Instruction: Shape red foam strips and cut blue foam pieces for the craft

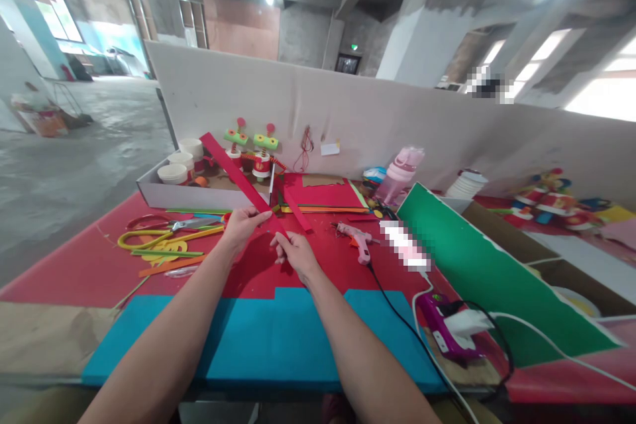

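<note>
Spanning the background beyond the glue gun (364,245), a white partition (358,103) was the largest object on view. Before it extended the table (74,248), covered in red, on which the gun lay. A green board (487,271) stood tilted to the gun's right, and a blue sheet (268,338) lay on its near side. A shallow box (199,197) holding paper cups (173,174) sat to its far left.

Left of the gun, a red strip (238,175) was held above the table. Its long axis ran obliquely, from far left to near right; the longer portion projected past the left hand toward the box, while the near end met the right hand. The strip was narrow, flat and straight-edged, a plain bright red with a square-cut far end.

The left hand (242,226) pinched the strip between thumb and fingers partway along. The right hand (298,255), nearer the gun, pinched the near end, its remaining fingers loosely curled. The two sets of fingertips were close together but apart.
</note>
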`<move>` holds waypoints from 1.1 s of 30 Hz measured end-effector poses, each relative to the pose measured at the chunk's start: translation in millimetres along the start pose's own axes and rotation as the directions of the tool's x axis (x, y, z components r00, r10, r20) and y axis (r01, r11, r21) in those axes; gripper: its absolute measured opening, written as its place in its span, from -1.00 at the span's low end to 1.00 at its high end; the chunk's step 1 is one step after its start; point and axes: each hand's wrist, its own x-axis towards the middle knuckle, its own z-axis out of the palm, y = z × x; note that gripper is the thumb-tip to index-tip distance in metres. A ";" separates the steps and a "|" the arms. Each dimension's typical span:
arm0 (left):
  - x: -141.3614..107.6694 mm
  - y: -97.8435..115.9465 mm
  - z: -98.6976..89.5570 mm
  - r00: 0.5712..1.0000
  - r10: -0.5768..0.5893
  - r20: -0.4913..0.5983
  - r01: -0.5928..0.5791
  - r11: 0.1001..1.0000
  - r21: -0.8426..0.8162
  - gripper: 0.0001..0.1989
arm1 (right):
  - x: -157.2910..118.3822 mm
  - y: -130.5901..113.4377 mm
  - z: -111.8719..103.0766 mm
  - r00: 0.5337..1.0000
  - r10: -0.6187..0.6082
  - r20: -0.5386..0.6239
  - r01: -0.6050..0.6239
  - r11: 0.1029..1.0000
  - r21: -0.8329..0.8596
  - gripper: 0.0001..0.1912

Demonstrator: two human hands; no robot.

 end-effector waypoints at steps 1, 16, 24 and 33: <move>0.6 0.0 -0.8 1.000 0.004 -0.013 -0.004 1.000 -0.006 -0.62 | -0.6 -1.2 -0.8 1.000 0.002 0.009 -0.002 1.000 -0.009 -0.53; 6.4 2.0 -14.6 0.996 -0.063 0.056 0.073 0.975 -0.211 -0.66 | 5.0 -8.1 -26.8 0.989 0.087 -0.123 -0.073 0.991 0.108 -0.45; -2.3 -3.5 8.0 1.000 -0.021 0.001 0.021 0.994 -0.103 -0.66 | 4.9 -1.6 -3.3 0.986 -0.087 -0.146 0.102 0.990 0.099 -0.58; -3.8 -9.9 12.0 0.987 -0.080 0.142 0.104 0.980 -0.169 -0.66 | 5.4 -1.7 -5.5 0.984 -0.070 -0.163 0.092 0.987 0.130 -0.57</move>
